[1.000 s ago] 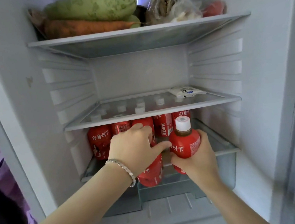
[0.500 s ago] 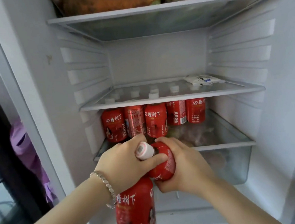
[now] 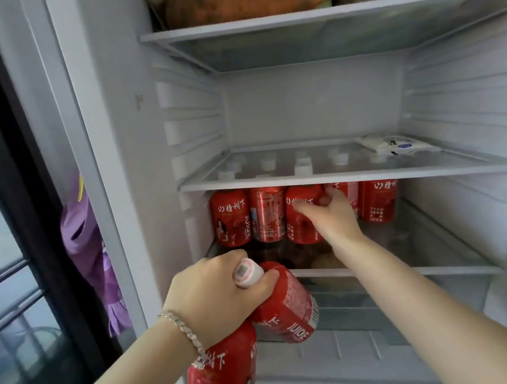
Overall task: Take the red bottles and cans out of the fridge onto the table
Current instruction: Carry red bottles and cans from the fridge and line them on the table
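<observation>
Fridge check: left hand (image 3: 213, 294) loaded, right hand (image 3: 336, 218) under the clear glass shelf (image 3: 354, 174).

Below and in front of that shelf, the left hand, silver chain bracelet (image 3: 184, 330) at the wrist, curls its fingers round the necks of two red plastic bottles. The tilted bottle (image 3: 291, 310) shows a white cap and "JUICE"; the hanging bottle (image 3: 223, 378) is cut off by the frame, cap hidden. Directly beneath the shelf, the blurred right hand wraps thumb and fingers round the third bottle (image 3: 301, 232) of a red row, partly hiding the fourth. A red metal can (image 3: 268, 218) stands second from the left, print illegible.
</observation>
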Demonstrator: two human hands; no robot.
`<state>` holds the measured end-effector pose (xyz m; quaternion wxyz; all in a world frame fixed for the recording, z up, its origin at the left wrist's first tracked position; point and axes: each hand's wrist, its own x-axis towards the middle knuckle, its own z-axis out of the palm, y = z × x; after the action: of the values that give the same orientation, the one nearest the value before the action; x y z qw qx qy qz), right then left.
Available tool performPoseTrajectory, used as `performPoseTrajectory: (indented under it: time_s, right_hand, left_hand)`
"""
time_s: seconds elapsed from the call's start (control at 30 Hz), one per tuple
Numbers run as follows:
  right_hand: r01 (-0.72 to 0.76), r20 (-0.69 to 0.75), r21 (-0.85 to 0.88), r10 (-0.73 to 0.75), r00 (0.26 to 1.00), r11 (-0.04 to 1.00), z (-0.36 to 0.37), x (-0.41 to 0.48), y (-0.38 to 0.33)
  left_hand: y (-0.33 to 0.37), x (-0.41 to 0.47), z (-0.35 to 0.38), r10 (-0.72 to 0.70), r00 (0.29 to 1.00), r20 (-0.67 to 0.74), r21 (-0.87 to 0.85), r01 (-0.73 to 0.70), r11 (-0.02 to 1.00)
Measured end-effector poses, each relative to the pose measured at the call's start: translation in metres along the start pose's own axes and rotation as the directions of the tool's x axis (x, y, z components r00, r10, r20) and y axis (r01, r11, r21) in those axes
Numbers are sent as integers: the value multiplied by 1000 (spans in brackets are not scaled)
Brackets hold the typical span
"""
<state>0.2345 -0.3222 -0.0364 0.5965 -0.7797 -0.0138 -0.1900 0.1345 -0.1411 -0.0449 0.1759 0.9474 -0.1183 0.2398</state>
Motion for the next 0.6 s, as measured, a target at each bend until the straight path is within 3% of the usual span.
performPoseTrajectory:
  time_s: [0.1,0.17,0.33,0.6]
  right_hand:
    - [-42,-45,-141,36,998,989,15,31,13]
    - [-62,-44,-121,57,997,991,17,34,15]
    - [40,-54,-190,-51,997,981,3,2,12]
    - [76,-56,-240,-92,994,968,-39,-54,3]
  left_hand:
    - [-5,0,-4,-8,1000,8,38,7,999]
    - [-8,-1,-7,-5,1000,25,30,5,1000]
    - [-12,-1,-11,-16,999,41,2,15,1000]
    - [-10,-3,-7,11,998,59,77,-16,997]
